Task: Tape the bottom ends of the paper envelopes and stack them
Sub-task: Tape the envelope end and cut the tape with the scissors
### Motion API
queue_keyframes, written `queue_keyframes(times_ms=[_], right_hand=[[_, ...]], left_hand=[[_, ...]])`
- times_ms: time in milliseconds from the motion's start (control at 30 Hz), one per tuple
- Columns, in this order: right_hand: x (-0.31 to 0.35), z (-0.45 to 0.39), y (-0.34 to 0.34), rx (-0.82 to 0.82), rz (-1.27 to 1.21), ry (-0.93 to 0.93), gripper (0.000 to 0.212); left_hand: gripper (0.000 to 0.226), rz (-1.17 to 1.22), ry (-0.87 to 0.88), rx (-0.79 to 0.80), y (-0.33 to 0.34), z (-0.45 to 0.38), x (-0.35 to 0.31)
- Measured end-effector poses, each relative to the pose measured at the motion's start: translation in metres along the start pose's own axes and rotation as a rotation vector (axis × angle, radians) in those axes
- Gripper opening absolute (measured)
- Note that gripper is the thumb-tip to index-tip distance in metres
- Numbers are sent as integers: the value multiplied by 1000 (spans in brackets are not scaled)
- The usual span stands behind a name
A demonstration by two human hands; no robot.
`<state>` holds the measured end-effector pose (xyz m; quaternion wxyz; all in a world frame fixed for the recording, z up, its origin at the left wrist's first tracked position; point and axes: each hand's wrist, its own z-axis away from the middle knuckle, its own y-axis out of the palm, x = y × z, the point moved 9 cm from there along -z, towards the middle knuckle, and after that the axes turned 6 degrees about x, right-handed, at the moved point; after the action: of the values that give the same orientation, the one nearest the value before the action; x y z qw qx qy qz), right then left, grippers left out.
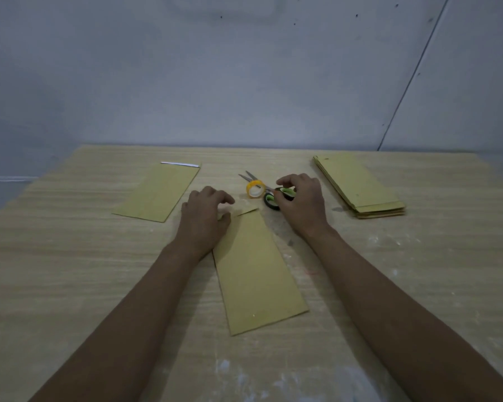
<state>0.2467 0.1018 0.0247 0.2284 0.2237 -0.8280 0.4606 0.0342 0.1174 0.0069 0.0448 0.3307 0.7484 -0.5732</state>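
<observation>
Left hand [204, 210] with curled fingers pressing the far end of a tan paper envelope [254, 274], right hand [301, 203] gripping green-handled scissors [273, 195], yellow tape roll [255, 190] just left.

Matt paper envelopes [256, 271]; wood-grain table [70, 271]

Centre: one envelope [259, 271] lies flat on the bench [70, 285], its far end between the two hands; the left hand [205, 216] rests on its far left corner.
Behind the centre: the tape roll [255, 190] stands just behind this envelope; the scissors [269, 194] lie touching the roll on its right, blades pointing away to the left; the right hand [301, 201] is on the scissors handles.
Left: a single envelope [159, 192] lies far left.
Right: a stack of envelopes [360, 187] lies far right, well apart from the hands.
</observation>
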Motion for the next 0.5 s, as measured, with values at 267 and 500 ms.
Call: queue_keyframes(times_ms=[267,500], right_hand=[[10,-12,19,121,194,12,38],[17,-20,31,164,245,27,21]], left_hand=[[32,215,53,87,9,2,-6],[23,336,-22,74,6,5,-3]])
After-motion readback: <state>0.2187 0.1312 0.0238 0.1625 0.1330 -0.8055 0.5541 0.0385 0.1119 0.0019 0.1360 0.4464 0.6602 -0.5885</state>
